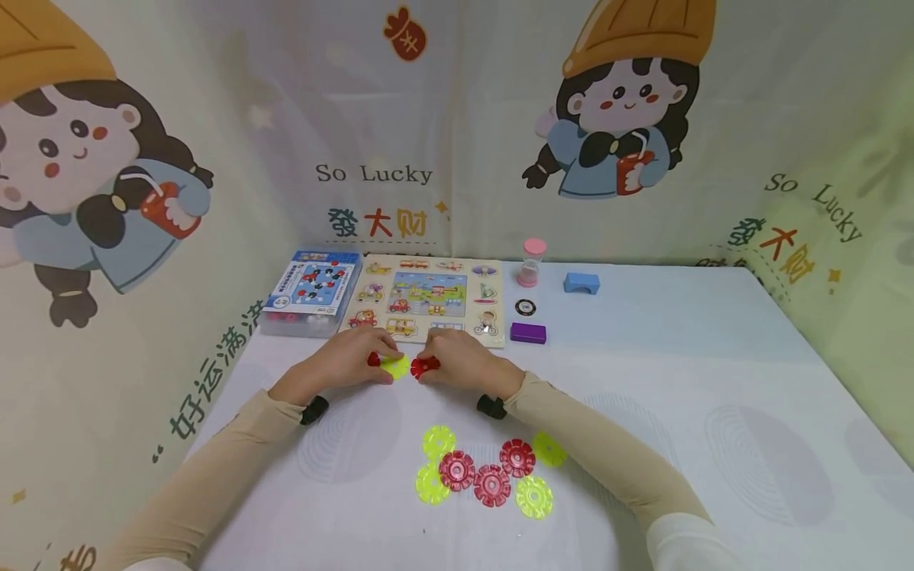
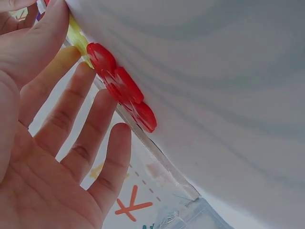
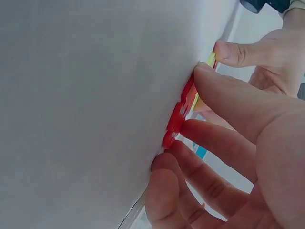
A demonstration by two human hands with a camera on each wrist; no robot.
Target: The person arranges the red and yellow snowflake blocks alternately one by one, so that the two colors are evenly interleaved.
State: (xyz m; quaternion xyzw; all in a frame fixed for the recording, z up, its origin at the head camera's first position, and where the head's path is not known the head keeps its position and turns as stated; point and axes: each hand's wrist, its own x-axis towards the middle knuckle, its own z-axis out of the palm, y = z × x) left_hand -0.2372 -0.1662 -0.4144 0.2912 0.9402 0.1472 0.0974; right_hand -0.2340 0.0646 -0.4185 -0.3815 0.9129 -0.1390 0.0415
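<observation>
Left hand (image 1: 348, 357) round yellow disc (image 1: 397, 367), right hand (image 1: 462, 359) round red disc (image 1: 421, 365), white table (image 1: 685, 341) beneath, cartoon-printed backdrop (image 1: 471, 135) behind.

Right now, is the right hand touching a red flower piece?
Touching: the right wrist view shows the right hand with its thumb pressed against a red flower piece.

Ahead at worktop (image 1: 700, 349) level, the puzzle (image 1: 428, 295) bars my left fingers (image 2: 71, 102) and right fingers (image 3: 217, 142), with the box (image 1: 310, 293) flanking it on the left. Only a narrow gap parts the yellow disc (image 1: 395, 367) from the red disc (image 1: 426, 365). Toward me, a bare strip lets me pass before the loose discs (image 1: 492, 485). Rightward, I have wide room beyond the purple block (image 1: 528, 333), chip (image 1: 525, 308), sandglass (image 1: 531, 263) and blue block (image 1: 581, 282).
</observation>
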